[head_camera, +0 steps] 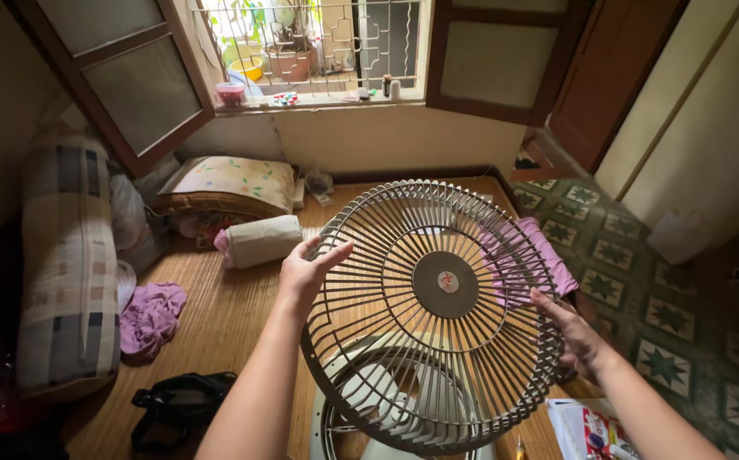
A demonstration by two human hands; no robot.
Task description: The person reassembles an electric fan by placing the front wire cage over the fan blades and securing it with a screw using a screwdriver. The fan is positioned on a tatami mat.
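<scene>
I hold a round grey wire fan grille [437,315] up in front of me, tilted. It has a dark disc at its centre. My left hand [305,274] grips its left rim with fingers curled over the wires. My right hand [567,328] holds the right rim and presses a pink cloth [540,255] against the wires. Below the grille lies the fan body [369,400] with pale blades and its rear guard, resting on the woven mat [224,324].
Pillows [233,183], a rolled bolster [67,264], a purple cloth [149,317] and a black bag [178,407] lie at the left. An open barred window [318,43] is ahead. Patterned floor tiles [642,298] spread to the right. A printed packet [586,430] sits near my right arm.
</scene>
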